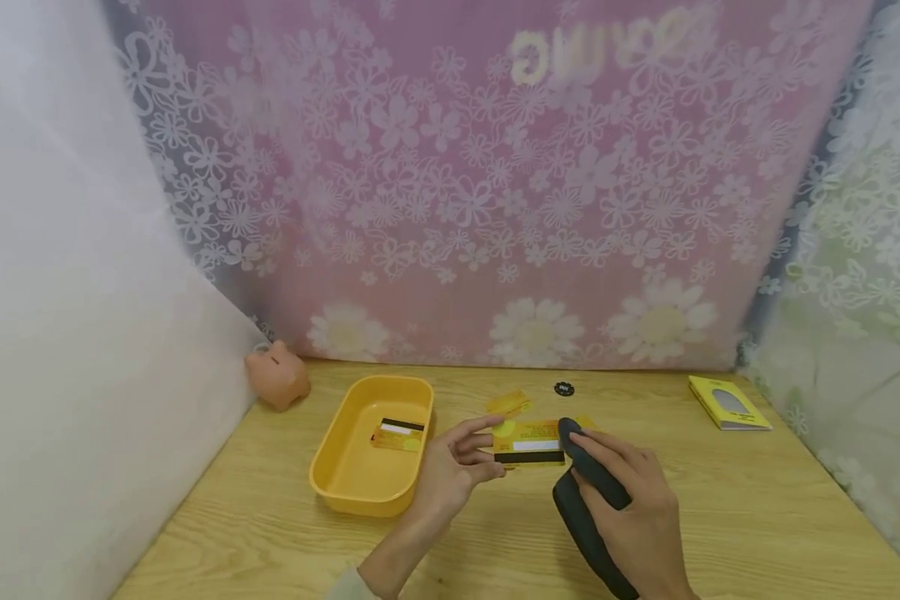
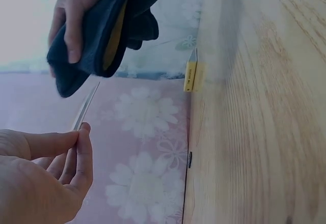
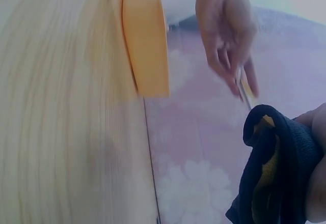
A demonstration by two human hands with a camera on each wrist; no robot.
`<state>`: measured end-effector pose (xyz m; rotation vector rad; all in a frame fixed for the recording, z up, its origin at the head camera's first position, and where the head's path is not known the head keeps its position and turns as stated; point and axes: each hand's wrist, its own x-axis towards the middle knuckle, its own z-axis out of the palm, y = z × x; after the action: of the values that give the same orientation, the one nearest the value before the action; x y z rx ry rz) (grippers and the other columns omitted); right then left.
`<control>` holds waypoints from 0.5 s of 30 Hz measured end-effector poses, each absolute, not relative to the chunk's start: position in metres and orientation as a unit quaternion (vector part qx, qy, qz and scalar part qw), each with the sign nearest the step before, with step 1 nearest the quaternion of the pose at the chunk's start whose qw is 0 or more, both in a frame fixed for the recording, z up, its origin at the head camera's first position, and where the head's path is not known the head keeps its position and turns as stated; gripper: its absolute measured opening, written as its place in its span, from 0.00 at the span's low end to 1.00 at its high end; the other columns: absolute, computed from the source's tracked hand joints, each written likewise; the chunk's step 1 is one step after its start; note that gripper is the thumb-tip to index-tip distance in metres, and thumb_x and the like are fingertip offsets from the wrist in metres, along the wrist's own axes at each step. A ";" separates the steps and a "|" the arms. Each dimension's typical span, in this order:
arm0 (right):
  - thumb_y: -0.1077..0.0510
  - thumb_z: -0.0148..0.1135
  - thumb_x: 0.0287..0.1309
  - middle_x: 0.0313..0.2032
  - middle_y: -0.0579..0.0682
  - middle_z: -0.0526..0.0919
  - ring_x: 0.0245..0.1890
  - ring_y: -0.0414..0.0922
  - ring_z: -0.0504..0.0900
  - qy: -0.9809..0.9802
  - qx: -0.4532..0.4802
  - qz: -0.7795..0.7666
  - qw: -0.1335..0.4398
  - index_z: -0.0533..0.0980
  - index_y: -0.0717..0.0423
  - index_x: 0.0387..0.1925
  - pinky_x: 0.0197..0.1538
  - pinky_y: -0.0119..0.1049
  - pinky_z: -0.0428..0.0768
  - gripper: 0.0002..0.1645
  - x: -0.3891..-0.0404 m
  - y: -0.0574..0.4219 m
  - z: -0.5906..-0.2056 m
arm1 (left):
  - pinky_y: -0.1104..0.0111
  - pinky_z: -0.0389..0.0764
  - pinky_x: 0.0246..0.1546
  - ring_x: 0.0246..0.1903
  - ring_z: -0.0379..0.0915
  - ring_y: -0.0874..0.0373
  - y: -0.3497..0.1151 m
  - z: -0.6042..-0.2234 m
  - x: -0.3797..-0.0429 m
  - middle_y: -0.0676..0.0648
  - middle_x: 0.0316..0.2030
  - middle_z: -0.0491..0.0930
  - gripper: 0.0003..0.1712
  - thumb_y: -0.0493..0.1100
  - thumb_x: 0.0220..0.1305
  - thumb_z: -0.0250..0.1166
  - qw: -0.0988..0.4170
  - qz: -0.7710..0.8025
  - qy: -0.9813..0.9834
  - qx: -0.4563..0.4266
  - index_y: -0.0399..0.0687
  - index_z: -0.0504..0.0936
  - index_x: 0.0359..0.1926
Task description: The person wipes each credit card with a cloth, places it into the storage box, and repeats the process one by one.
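My left hand [image 1: 450, 467] pinches a yellow bank-style card [image 1: 528, 442] by its left edge, thumb against fingers. A black stripe and a white strip cross the card. In the left wrist view the card [image 2: 85, 107] appears edge-on, held above the table. My right hand [image 1: 633, 504] grips a dark folded cloth [image 1: 592, 521], whose upper fold overlaps the card's right end in the head view. Yellow shows inside the folds of the cloth [image 3: 267, 168] in the right wrist view. Whether the cloth touches the card cannot be told.
Left of my left hand stands a yellow-orange tub [image 1: 330, 483] with another striped card [image 1: 399, 435] inside. A yellow card [image 1: 508, 403] lies behind my hands, near a black round chip [image 1: 564, 389]. A pink piggy bank [image 1: 277, 377] and a yellow flat box [image 1: 729, 404] flank the table's back.
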<state>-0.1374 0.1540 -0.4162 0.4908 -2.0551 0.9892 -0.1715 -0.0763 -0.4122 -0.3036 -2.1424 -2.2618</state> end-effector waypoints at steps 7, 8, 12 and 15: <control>0.74 0.82 0.40 0.58 0.43 0.84 0.51 0.41 0.76 -0.812 0.241 0.379 0.373 0.85 0.41 0.59 0.55 0.22 0.76 0.43 -0.136 0.120 -0.419 | 0.61 0.89 0.45 0.42 0.87 0.50 -0.073 -0.416 -0.172 0.46 0.49 0.87 0.31 0.29 0.60 0.74 0.005 -0.714 -0.694 -0.099 0.58 0.85 0.62; 0.73 0.83 0.41 0.58 0.42 0.84 0.51 0.40 0.76 -0.812 0.244 0.378 0.371 0.85 0.40 0.59 0.54 0.24 0.77 0.42 -0.136 0.116 -0.420 | 0.61 0.89 0.45 0.41 0.87 0.51 -0.073 -0.416 -0.172 0.46 0.49 0.87 0.31 0.29 0.61 0.74 0.004 -0.712 -0.695 -0.103 0.58 0.85 0.62; 0.72 0.84 0.40 0.58 0.40 0.84 0.49 0.40 0.76 -0.806 0.259 0.374 0.378 0.86 0.41 0.58 0.50 0.29 0.81 0.41 -0.138 0.105 -0.423 | 0.62 0.89 0.46 0.40 0.87 0.52 -0.071 -0.415 -0.171 0.47 0.48 0.89 0.29 0.33 0.62 0.75 0.000 -0.706 -0.698 -0.118 0.61 0.85 0.62; 0.72 0.85 0.37 0.58 0.40 0.84 0.47 0.39 0.75 -0.806 0.264 0.364 0.386 0.86 0.41 0.57 0.47 0.33 0.84 0.43 -0.139 0.102 -0.425 | 0.63 0.89 0.45 0.39 0.87 0.53 -0.071 -0.414 -0.171 0.47 0.48 0.89 0.28 0.33 0.63 0.74 0.000 -0.706 -0.698 -0.123 0.60 0.85 0.62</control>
<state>-0.1392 0.1015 -0.4253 0.6717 -2.0525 0.9260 -0.1706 -0.0710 -0.4145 -0.3858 -2.1921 -2.2180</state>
